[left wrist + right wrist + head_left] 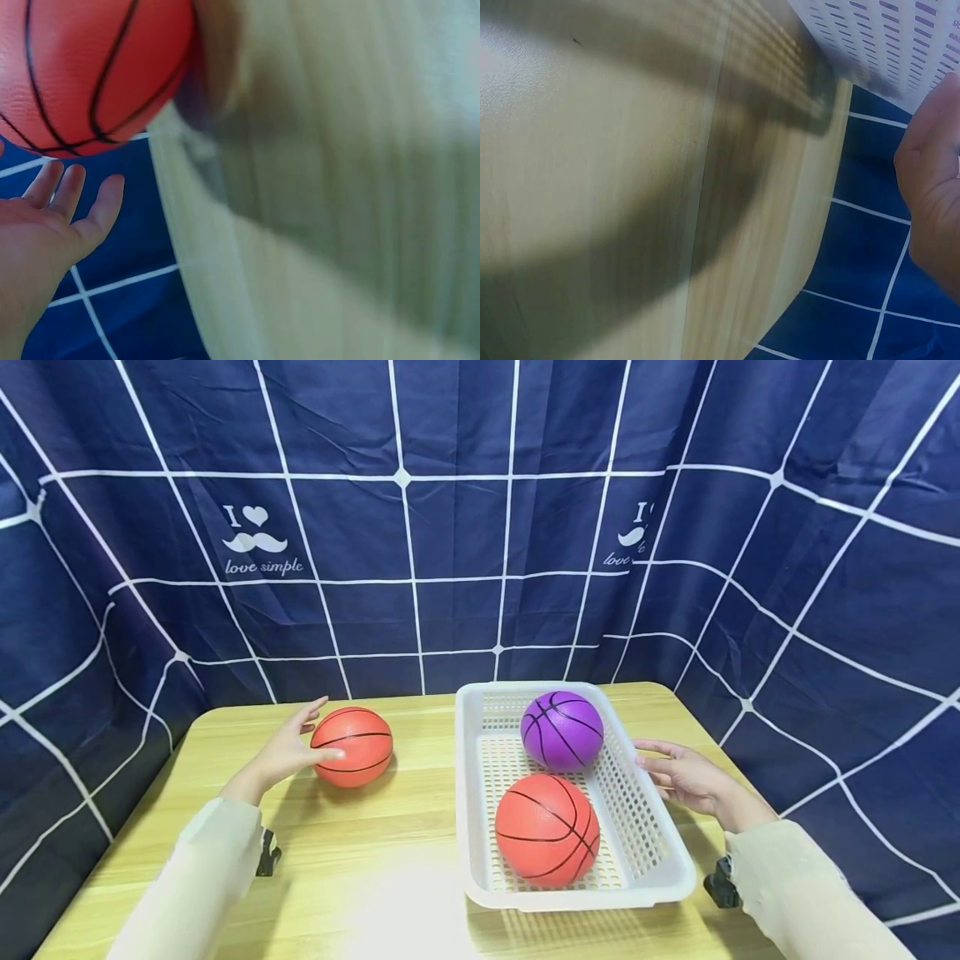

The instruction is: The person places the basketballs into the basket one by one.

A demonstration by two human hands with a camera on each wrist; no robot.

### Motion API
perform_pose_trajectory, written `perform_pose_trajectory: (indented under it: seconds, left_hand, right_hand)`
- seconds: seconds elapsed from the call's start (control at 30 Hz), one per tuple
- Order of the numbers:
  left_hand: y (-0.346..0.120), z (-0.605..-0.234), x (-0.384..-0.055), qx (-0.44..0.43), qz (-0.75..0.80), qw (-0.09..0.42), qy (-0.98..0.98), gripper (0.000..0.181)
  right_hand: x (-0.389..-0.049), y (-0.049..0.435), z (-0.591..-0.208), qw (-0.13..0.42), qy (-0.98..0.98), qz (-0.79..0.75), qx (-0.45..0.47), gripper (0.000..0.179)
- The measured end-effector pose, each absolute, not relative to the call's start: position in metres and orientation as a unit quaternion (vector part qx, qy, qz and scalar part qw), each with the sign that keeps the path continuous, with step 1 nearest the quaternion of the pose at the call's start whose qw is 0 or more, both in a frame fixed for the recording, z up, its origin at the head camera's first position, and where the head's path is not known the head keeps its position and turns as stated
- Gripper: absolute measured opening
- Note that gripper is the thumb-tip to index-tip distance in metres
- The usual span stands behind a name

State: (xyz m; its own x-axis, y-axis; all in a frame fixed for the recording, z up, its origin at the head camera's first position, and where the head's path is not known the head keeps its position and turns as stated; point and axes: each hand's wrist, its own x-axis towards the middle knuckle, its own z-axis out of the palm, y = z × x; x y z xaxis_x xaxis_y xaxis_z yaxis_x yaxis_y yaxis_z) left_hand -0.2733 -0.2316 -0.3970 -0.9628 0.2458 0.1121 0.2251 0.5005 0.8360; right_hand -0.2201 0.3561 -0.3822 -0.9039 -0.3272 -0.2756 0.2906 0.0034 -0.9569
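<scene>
On the left of the table, an orange-red mini basketball [360, 747] with black lines lies beside my left hand [283, 752]. That hand's thumb reaches across the near side of the ball, its fingers spread at the far left side. The left wrist view has the fingers [69, 184] straight and apart near the ball [90, 67]. A white plastic basket [470, 793] holds a purple mini basketball [562, 732] at the back and another orange-red ball [547, 831] in front. My right hand [686, 777] is at the basket's right wall, fingers loosely extended; contact is hard to tell.
The pale wooden table [390, 860] has rounded back corners. Dark blue curtain [457, 535] with white grid lines hangs behind and at both sides. The perforated basket wall [892, 45] rises beside the right hand in the right wrist view.
</scene>
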Motion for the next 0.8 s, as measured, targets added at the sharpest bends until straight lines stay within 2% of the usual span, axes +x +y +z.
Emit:
perform_pose_trajectory:
  seconds: [0.13, 0.4, 0.8]
  left_hand:
    - [-0.235, -0.408, -0.272, 0.113, 0.508, 0.026, 0.854, 0.102]
    - [-0.235, -0.421, -0.271, 0.112, 0.523, 0.037, 0.844, 0.099]
    - [-0.233, -0.422, -0.27, 0.096, 0.544, 0.024, 0.833, 0.093]
  right_hand:
    - [-0.22, 0.355, -0.381, 0.217, 0.676, -0.704, -0.008, 0.042]
    - [-0.22, 0.357, -0.382, 0.216, 0.674, -0.706, -0.004, 0.031]
    - [-0.219, 0.355, -0.38, 0.215, 0.674, -0.707, 0.006, 0.04]
